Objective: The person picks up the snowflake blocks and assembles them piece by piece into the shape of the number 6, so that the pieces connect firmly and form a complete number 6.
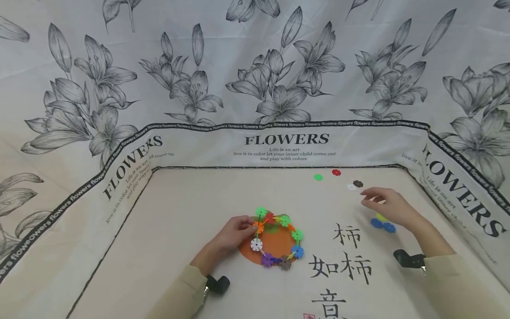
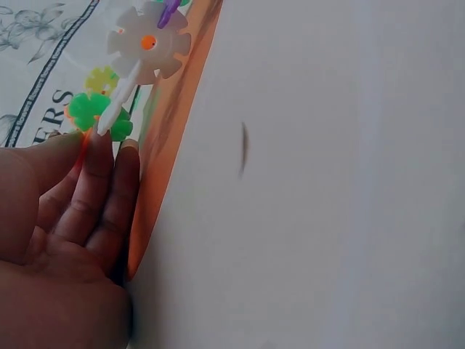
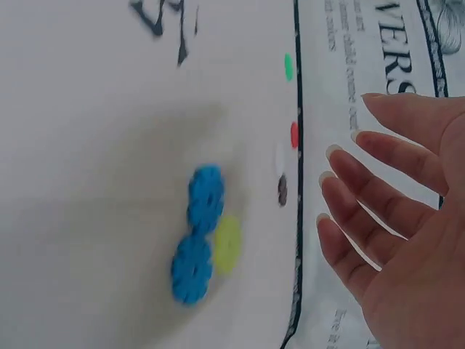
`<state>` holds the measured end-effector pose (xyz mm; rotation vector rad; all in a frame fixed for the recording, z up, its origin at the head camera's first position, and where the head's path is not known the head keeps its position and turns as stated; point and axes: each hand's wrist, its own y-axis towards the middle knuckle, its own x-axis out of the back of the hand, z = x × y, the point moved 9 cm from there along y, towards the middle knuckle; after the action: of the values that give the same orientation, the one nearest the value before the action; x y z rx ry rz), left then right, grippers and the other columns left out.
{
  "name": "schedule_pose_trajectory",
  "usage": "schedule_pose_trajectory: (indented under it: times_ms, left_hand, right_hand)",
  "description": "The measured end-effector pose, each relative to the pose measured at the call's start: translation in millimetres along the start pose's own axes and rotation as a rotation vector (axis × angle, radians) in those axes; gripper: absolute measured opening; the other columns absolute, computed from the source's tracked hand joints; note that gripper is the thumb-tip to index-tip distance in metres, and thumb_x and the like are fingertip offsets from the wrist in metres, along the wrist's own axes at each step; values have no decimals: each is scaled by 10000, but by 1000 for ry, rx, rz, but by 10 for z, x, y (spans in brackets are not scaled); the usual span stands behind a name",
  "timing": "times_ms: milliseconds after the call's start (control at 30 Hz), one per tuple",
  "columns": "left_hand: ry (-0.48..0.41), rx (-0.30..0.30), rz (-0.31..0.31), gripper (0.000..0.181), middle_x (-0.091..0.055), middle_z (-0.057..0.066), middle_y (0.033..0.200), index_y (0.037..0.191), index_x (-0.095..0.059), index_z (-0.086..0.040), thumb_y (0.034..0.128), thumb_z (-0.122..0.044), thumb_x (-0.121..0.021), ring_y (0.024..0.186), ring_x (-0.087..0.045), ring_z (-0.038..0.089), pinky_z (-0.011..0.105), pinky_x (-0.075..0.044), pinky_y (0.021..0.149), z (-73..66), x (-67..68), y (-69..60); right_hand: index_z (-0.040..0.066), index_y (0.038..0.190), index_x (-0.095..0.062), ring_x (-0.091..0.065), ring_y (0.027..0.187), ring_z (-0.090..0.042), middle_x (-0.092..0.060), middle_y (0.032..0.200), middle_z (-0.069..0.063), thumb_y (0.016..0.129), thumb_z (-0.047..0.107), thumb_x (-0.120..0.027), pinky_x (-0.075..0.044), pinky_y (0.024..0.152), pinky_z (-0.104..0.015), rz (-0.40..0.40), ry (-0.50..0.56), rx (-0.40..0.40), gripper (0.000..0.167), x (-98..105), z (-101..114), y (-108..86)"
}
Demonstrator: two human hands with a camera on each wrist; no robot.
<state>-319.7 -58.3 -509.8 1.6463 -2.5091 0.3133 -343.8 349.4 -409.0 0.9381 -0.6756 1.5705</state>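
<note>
A ring of interlocking notched plastic discs (image 1: 296,235) in several colours lies over a printed orange persimmon (image 1: 275,241). My left hand (image 1: 237,230) pinches the ring at its left side, by an orange disc (image 1: 260,227). In the left wrist view, thumb and fingers meet beside a green disc (image 2: 89,109), with a white disc (image 2: 131,43) above it. My right hand (image 1: 384,204) hovers over the cloth with fingers spread, holding nothing. Closest to its fingertips are a loose brown disc (image 1: 358,183) and a white disc (image 1: 351,187).
Two blue discs (image 3: 205,200) and a yellow disc (image 3: 227,245) lie below the right hand. A green disc (image 1: 318,177) and a red disc (image 1: 336,172) rest near the back edge. Floral fabric (image 1: 287,146) walls the back and sides. Black characters (image 1: 346,235) mark the cloth.
</note>
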Motion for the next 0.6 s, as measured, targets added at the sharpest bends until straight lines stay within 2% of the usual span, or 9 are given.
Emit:
schedule_pose_trajectory:
  times_ms: [133, 300, 433, 600]
  left_hand:
    - [7, 5, -4, 150, -698, 24, 865, 1037, -666, -13, 1014, -161, -651, 830, -607, 141, 257, -459, 729, -14, 20, 7]
    - [-2, 19, -1, 162, -705, 33, 857, 1048, -663, -10, 1014, -168, -653, 819, -610, 144, 251, -455, 708, 7, 21, 10]
    - [-6, 24, 6, 165, -706, 29, 850, 1052, -662, -9, 1014, -169, -653, 812, -610, 140, 245, -449, 693, 15, 10, 10]
    - [-7, 32, 3, 150, -704, 28, 848, 1052, -664, -11, 1014, -155, -650, 815, -615, 144, 246, -461, 711, 10, 2, 6]
  right_hand:
    - [-93, 1348, -542, -579, 1078, -461, -602, 1214, -320, 1024, 272, -624, -510, 823, -559, -3, -38, -109, 495, 80, -458, -98]
    - [-115, 1339, -528, -559, 1079, -499, -574, 1211, -354, 1006, 326, -634, -521, 802, -553, 52, -37, -212, 563, 39, -893, -183]
    - [-124, 1281, -569, -554, 1095, -511, -581, 1220, -361, 976, 374, -678, -519, 824, -568, 89, -21, -256, 594, -9, -1087, -219]
    - [-135, 1215, -592, -590, 1056, -487, -618, 1171, -346, 955, 361, -705, -523, 829, -566, 80, -1, -273, 571, -46, -1147, -225]
